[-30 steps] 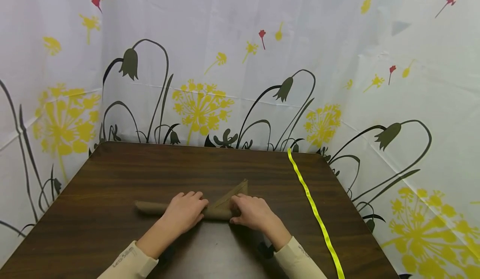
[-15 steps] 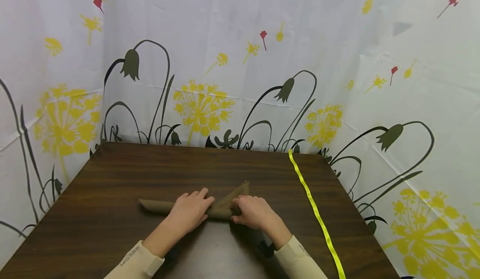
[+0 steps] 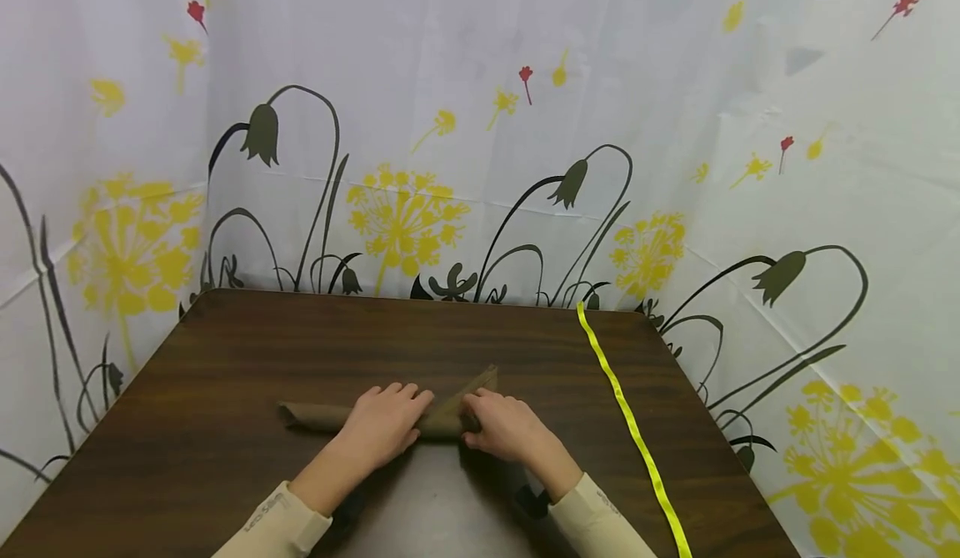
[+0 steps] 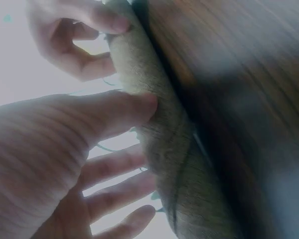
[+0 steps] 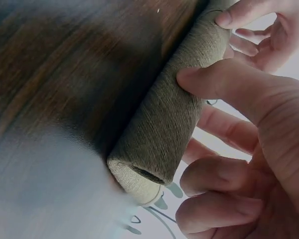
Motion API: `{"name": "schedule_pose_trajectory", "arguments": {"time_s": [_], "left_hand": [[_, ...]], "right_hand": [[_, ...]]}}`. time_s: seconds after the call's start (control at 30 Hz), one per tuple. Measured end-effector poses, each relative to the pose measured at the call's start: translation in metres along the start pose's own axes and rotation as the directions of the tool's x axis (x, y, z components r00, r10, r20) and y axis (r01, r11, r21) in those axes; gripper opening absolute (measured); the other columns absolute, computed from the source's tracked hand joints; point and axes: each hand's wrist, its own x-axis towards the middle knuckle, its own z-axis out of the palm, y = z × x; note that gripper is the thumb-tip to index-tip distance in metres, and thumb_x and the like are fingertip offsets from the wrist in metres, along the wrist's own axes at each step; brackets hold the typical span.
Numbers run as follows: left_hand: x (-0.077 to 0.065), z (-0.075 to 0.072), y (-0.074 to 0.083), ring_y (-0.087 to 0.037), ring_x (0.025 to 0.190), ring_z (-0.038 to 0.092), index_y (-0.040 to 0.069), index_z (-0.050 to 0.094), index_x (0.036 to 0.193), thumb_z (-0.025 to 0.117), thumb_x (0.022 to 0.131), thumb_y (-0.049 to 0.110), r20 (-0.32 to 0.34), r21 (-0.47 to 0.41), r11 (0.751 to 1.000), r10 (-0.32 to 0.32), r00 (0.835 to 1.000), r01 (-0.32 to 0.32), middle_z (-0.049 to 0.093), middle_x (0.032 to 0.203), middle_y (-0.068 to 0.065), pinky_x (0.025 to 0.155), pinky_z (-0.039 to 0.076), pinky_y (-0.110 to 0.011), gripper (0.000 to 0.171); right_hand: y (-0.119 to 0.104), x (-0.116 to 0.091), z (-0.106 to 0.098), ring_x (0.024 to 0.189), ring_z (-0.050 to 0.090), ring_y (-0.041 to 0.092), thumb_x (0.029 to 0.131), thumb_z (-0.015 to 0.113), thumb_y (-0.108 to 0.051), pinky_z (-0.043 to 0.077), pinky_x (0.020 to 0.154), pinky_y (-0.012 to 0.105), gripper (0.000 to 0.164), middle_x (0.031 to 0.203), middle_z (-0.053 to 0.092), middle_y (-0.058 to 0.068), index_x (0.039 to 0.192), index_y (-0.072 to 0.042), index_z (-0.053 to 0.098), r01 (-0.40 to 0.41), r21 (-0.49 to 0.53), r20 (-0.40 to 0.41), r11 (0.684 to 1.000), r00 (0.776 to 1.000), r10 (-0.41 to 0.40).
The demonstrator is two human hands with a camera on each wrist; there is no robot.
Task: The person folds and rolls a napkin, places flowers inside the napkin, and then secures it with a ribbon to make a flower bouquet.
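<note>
An olive-brown cloth [image 3: 315, 414], rolled into a long tube, lies across the dark wooden table [image 3: 225, 349]. A loose triangular flap [image 3: 474, 386] of it points away at the right. My left hand [image 3: 386, 420] rests on the middle of the roll with fingers fairly straight; in the left wrist view its thumb [image 4: 119, 112] presses the roll [image 4: 164, 139]. My right hand [image 3: 504, 424] grips the roll's right end. In the right wrist view the thumb [image 5: 214, 82] lies on the tube [image 5: 169, 114] and the fingers curl behind it.
A long yellow ribbon [image 3: 626, 408] runs along the table's right side from the far edge to the near edge. A white curtain [image 3: 465, 108] printed with flowers closes in the table at the back and on both sides.
Both hands have pushed the roll slightly away from me. The left fingers have stretched forward over it, and less of the triangular flap shows.
</note>
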Motion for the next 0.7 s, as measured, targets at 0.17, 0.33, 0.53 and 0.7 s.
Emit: {"name": "schedule_pose_trajectory", "arguments": {"time_s": [0.17,0.33,0.53,0.7], "left_hand": [[0.0024,0.0036,0.0066,-0.023,0.100,0.071,0.018,0.069,0.116,0.094,0.085,0.032,-0.012,0.003,1.000,0.029,1.000,-0.029,0.073,0.110,0.000,0.084,0.058,-0.046,0.043],[0.0054,0.0044,0.0088,-0.019,0.096,0.071,0.023,0.074,0.108,0.093,0.086,0.030,-0.032,0.038,0.998,0.043,0.999,-0.042,0.073,0.105,0.006,0.078,0.056,-0.041,0.030],[0.0079,0.0040,0.0077,-0.020,0.096,0.073,0.024,0.078,0.108,0.090,0.089,0.027,-0.039,0.013,1.000,0.029,0.999,-0.028,0.077,0.104,0.006,0.079,0.055,-0.042,0.023],[0.0078,0.0080,0.0050,-0.022,0.094,0.075,0.019,0.070,0.122,0.090,0.089,0.028,-0.087,0.016,0.999,0.030,0.996,-0.028,0.080,0.108,0.002,0.078,0.056,-0.043,0.039]], "right_hand": [[0.0019,-0.0007,0.0024,0.096,0.072,0.017,0.097,0.080,-0.036,0.061,0.079,0.039,0.033,0.121,0.072,-0.005,0.126,-0.024,0.074,0.009,0.018,0.026,1.000,1.000,-0.009],[0.0031,-0.0005,-0.0001,0.099,0.074,0.017,0.096,0.078,-0.037,0.061,0.083,0.040,0.033,0.121,0.076,-0.007,0.126,-0.024,0.076,0.018,0.031,0.032,0.999,0.999,-0.019],[0.0069,-0.0004,-0.0017,0.089,0.068,0.013,0.094,0.082,-0.042,0.058,0.076,0.037,0.035,0.120,0.069,-0.008,0.123,-0.027,0.072,-0.017,0.057,0.018,0.998,1.000,0.016],[0.0075,-0.0005,-0.0011,0.094,0.071,0.016,0.092,0.086,-0.042,0.059,0.079,0.038,0.037,0.122,0.068,-0.008,0.122,-0.026,0.070,-0.007,0.029,-0.005,1.000,1.000,0.008]]}}
